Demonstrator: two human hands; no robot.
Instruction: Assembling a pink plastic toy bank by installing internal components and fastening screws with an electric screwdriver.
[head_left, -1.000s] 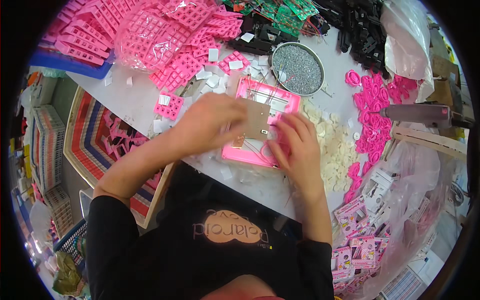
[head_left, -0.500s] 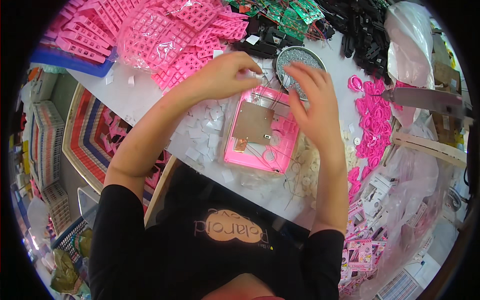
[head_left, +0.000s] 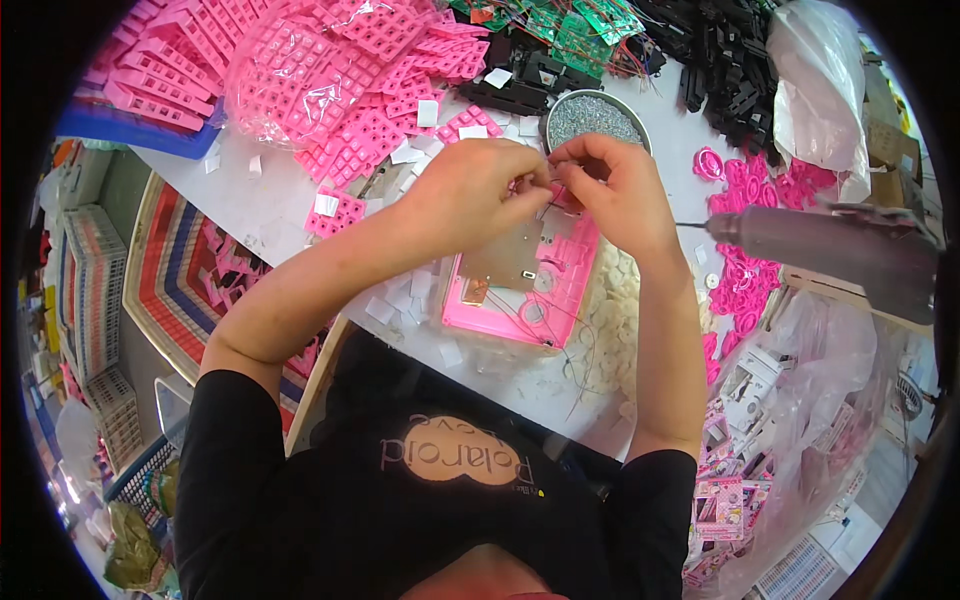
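Note:
A pink plastic casing [head_left: 480, 316] lies tilted on the table in front of me. It holds a brown board [head_left: 500, 257], a small copper-coloured plate [head_left: 474, 291] and loose thin wires [head_left: 535, 320]. At the casing's far edge my left hand [head_left: 488, 190] is closed in a pinch. My right hand [head_left: 622, 195] pinches right beside it, fingertips nearly touching the left ones. Thin dark wires rise from the casing to both sets of fingertips, whose exact grip is partly hidden. Just beyond the hands sits a round tin of small silvery screws [head_left: 597, 117].
An electric screwdriver [head_left: 820, 245] hangs at the right, its bit toward my right forearm. Pink keypad pieces [head_left: 350, 150], green circuit boards [head_left: 580, 45] and black parts [head_left: 720, 70] are heaped behind. Pink rings [head_left: 745, 270] and whitish discs [head_left: 615, 310] lie on the right.
Both hands have come together over the casing's far edge, and their fingers have closed into pinches. The electric screwdriver has swung leftward and appears larger.

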